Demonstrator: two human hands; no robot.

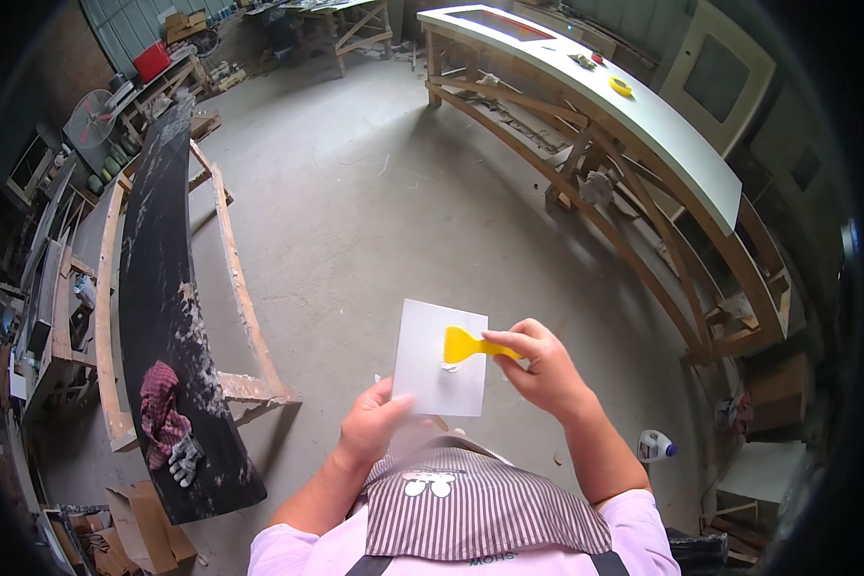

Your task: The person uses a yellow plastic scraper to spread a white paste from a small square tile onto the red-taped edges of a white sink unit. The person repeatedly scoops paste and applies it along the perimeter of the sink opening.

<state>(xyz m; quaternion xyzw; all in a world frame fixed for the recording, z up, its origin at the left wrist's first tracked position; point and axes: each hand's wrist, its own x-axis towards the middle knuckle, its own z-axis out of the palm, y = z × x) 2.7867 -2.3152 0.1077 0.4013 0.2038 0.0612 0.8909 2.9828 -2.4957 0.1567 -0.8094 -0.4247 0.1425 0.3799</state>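
My left hand (378, 422) grips the lower left corner of a flat white square board (419, 350), thumb on top and fingers underneath. In my right hand (544, 367) is a yellow plastic scraper (464, 345), pinched by its handle. The scraper's wide blade lies over the right half of the board. A small dab of white paste (450, 367) shows just below the blade. Whether the blade presses on the board or hovers over it, I cannot tell. Both hands are in front of my striped apron (470, 514).
At left a long black-topped bench (154, 288) carries a checked cloth (163, 408) and a glove (185, 462). A long white-topped wooden table (677, 134) curves along the right, with a yellow tape roll (620, 86) on it. A white jug (655, 446) stands on the floor at lower right.
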